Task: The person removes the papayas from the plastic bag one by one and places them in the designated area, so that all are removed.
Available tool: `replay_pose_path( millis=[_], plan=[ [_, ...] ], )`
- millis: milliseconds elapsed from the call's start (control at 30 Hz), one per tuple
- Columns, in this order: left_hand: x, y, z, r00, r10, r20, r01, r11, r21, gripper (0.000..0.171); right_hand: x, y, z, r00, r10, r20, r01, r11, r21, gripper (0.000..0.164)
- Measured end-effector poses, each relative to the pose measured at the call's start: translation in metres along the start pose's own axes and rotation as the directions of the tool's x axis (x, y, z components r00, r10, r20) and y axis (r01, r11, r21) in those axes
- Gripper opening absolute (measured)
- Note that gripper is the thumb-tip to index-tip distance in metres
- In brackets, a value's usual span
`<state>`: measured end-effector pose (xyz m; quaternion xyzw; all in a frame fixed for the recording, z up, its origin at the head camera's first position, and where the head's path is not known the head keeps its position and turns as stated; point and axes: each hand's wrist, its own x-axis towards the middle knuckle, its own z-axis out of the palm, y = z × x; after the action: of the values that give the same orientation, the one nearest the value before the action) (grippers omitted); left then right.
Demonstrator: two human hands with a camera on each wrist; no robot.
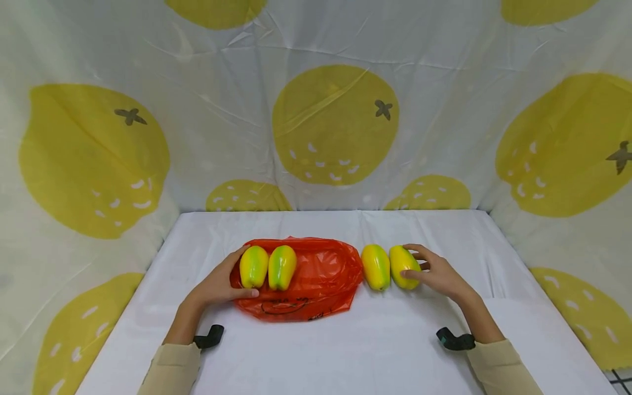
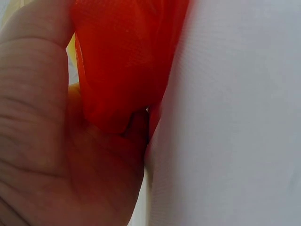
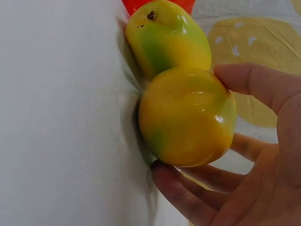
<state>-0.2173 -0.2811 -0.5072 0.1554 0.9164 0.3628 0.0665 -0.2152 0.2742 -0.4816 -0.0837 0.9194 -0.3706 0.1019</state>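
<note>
A red plastic bag [image 1: 323, 269] lies flat on the table, with two glossy yellow-green papayas, a left one [image 1: 254, 267] and a right one [image 1: 282, 267], resting on its left part. My left hand [image 1: 217, 281] grips the bag's left end, thumb in front and fingers behind, beside the left papaya. In the left wrist view, red film [image 2: 117, 66] lies between thumb and palm. Two more papayas sit side by side just right of the bag. My right hand [image 1: 438, 274] holds the outer papaya [image 3: 188, 117] between thumb and fingers; the inner papaya [image 3: 169, 40] is against it.
White cloth covers the table [image 1: 326, 351]. Lemon-print curtains [image 1: 336, 49] stand behind it and along both sides. A black strap mount is on each wrist, the left mount [image 1: 209, 337] and the right mount [image 1: 455, 339].
</note>
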Motion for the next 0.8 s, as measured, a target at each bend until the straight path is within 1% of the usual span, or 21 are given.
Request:
replay_pose_path(
  millis=[200,533,800],
  plan=[
    [-0.0003,0.0022,0.0000,1.000,0.000,-0.001,0.000,1.000,0.000,0.121,-0.0022,0.0008,-0.0025,1.000,-0.010,0.009,0.010,1.000,-0.003,0.077],
    [-0.0005,0.0033,0.0011,1.000,-0.003,0.001,0.003,1.000,-0.002,0.120,-0.0042,0.0034,-0.0018,1.000,0.014,0.018,-0.013,1.000,-0.018,0.081],
    [-0.0003,0.0010,0.0012,1.000,0.006,-0.006,-0.006,1.000,0.004,0.122,-0.0069,0.0015,-0.0026,1.000,-0.002,0.008,0.002,1.000,-0.019,0.074]
  ],
)
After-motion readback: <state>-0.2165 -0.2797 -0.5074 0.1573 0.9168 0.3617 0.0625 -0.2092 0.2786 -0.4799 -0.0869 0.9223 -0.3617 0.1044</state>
